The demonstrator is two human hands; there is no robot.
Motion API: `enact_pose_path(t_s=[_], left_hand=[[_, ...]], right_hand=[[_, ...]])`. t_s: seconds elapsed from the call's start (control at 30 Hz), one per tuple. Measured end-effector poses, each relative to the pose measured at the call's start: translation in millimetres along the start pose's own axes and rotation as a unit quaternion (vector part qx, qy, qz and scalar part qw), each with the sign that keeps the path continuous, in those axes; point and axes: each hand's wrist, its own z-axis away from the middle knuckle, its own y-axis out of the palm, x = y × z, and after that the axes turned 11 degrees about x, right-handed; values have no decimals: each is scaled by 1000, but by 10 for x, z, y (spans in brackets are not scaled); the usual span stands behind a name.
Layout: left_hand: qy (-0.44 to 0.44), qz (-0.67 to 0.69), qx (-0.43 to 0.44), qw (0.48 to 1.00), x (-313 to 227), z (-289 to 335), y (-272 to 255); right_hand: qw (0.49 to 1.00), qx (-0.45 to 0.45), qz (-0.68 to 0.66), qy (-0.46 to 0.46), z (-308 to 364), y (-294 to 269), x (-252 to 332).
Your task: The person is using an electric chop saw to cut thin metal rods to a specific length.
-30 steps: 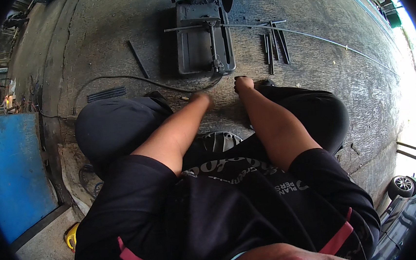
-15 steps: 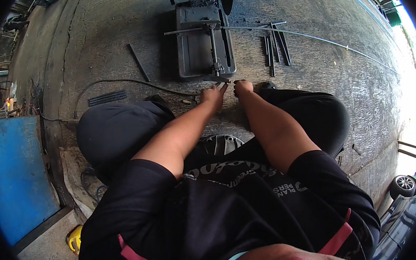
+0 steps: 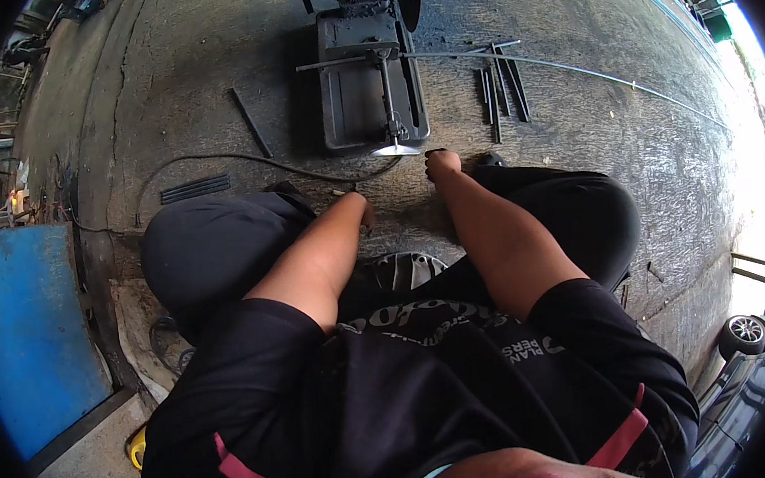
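Observation:
In front of me stands a cut-off saw with a dark base and a screw vise. A long thin metal rod lies across the vise and runs far out to the right. At the near end of the vise screw is a flat, shiny crank handle. My right hand is closed just right of this handle, around something dark that I cannot make out. My left hand hangs low, nearer my body and apart from the handle; its fingers are mostly hidden behind the wrist.
Several short dark bars lie right of the saw. More cut bars and a single bar are on the left. A cable curves over the floor before the saw base. A blue panel stands far left.
My left hand has drawn back from the crank handle toward my body. The handle has turned and now shows its bright flat side. My right hand has stayed nearly in place.

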Motion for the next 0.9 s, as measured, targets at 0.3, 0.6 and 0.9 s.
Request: enact_pose_path(t_s=[0.3, 0.6, 0.9], left_hand=[[83, -181, -371, 907, -691, 498, 333], [18, -153, -534, 831, -689, 574, 317], [-47, 58, 26, 997, -143, 532, 125]], right_hand=[[999, -27, 16, -9, 59, -32, 41], [990, -15, -115, 74, -161, 161, 60], [997, -55, 25, 57, -248, 241, 6]])
